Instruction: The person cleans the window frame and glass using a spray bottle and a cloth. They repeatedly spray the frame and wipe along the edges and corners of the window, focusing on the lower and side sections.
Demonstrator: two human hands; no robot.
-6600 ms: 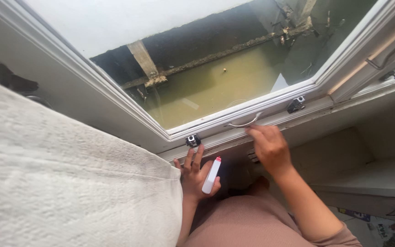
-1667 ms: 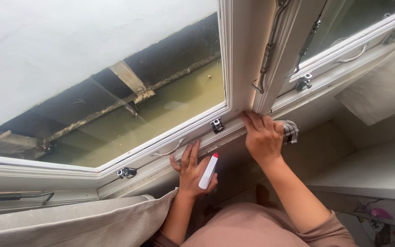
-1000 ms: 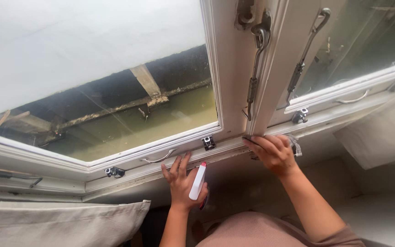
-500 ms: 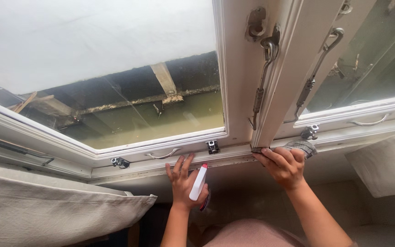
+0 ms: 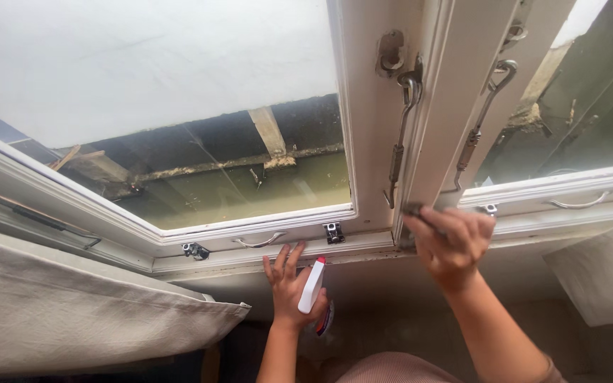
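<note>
From my seat at the far end of the feed I look down along two bare arms raised to a white window frame [image 5: 370,142]. My left hand [image 5: 294,287] lies against the wall just under the lower rail, fingers spread and pointing up toward the sill, while the thumb and palm clamp a small white spray bottle [image 5: 311,286] with a red tip; the bottle stands nearly upright, tilted a little to the right, its tip just below the rail. My right hand [image 5: 452,237] is up at the foot of the central upright, where the two sashes meet, its fingers curled and pressed around a dark cloth [image 5: 414,210] (only a small bunched corner of it shows past the fingertips), and that corner touches the frame right at the base of the upright. Just above it a long metal stay hook [image 5: 399,142] hangs down the left sash, and a second hook [image 5: 480,124] runs along the right sash. On the lower rail sit a curved metal handle [image 5: 259,241] and a small latch [image 5: 333,232], both between my hands. A pale curtain [image 5: 72,312] drapes across the lower left, well apart from either hand. Through the glass I see greenish standing water [image 5: 250,195] below a dark wall.
</note>
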